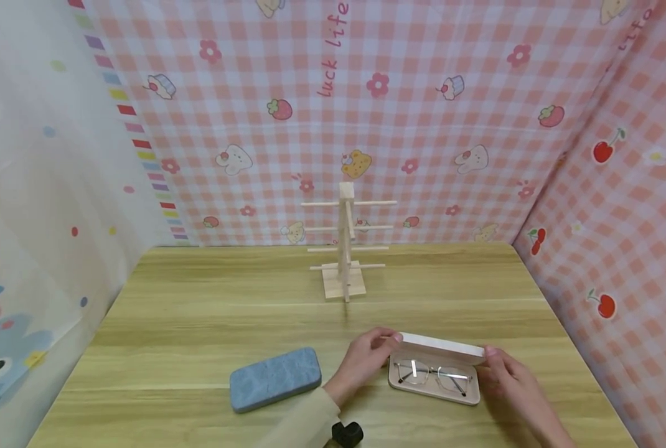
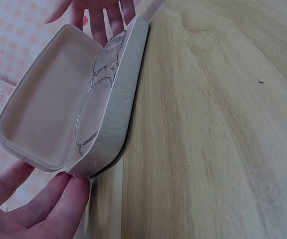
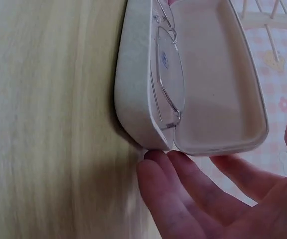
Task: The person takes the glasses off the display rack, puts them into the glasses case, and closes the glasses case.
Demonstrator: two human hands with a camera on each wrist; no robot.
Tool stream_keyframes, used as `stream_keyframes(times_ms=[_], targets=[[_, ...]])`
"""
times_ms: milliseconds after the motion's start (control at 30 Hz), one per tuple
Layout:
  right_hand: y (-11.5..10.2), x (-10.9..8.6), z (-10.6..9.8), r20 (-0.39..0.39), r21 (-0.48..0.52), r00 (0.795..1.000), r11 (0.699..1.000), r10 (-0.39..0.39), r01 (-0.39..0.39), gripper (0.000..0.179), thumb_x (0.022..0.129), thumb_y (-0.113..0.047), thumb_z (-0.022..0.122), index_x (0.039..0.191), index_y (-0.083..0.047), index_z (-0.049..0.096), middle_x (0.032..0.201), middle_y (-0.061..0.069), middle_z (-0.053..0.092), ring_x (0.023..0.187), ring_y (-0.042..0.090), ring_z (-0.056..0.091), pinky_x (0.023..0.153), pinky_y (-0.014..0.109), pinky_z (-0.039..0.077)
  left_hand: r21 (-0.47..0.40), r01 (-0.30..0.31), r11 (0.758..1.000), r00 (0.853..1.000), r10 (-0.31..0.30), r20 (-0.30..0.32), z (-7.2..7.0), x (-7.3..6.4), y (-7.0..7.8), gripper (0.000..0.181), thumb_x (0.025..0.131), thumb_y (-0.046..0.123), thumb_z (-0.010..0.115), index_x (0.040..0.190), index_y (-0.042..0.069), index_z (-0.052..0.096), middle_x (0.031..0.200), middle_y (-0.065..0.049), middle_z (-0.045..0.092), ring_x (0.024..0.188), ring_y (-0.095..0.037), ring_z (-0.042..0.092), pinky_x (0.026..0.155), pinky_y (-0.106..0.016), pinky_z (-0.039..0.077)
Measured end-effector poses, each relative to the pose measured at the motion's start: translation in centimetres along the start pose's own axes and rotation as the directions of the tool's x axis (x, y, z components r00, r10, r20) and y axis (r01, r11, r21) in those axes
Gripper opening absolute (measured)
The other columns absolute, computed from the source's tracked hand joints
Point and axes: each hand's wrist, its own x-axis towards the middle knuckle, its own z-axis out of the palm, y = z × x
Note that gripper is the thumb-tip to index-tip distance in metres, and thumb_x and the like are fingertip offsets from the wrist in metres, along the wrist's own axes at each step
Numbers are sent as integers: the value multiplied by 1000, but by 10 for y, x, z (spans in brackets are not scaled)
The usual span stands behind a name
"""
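A pale cream glasses case (image 1: 435, 396) lies on the table with its lid raised. Inside it is a pair of thin metal-framed glasses (image 1: 447, 378), its temples folded. At the lid's left end my left hand (image 1: 361, 359) holds the case, fingertips near the hinge in the left wrist view. My right hand (image 1: 515, 382) holds the right end; the right wrist view has its fingers (image 3: 203, 194) bent against the case beside the hinge. A blue glasses case (image 1: 276, 379), closed, lies left of my left hand.
A wooden rack (image 1: 345, 242) with several horizontal rods stands behind the cases on the wood-grain table (image 1: 198, 311). Checked pink cloth (image 1: 422, 124) hangs at the back and right, a white patterned cloth (image 1: 86, 186) at the left.
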Motion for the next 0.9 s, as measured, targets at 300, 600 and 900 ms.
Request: stream_keyframes(times_ms=[300,600,900], targets=[[-5,6,3,54,-3,997,999,54,-54,66,113,-42,39,148,13,40,144,41,46,120,46,63,84,42,63,-44,43,998,998,-41,39,2,2,1,46,99,54,64,122,15,71,110,-4,73,98,-18,67,80,-37,58],[-5,7,6,99,79,995,997,18,-26,56,113,-37,43,151,3,42,143,35,49,114,39,64,80,45,63,-131,46,990,996,-36,76,1,1,4,42,99,42,70,124,8,70,111,-9,71,100,-21,68,77,-37,63],[-4,10,-1,230,170,973,985,-11,-29,53,113,-35,44,149,4,44,140,31,50,111,29,61,86,46,61,-231,89,969,991,-64,116,0,3,1,39,98,33,74,125,6,71,108,-8,70,103,-25,68,80,-40,63]])
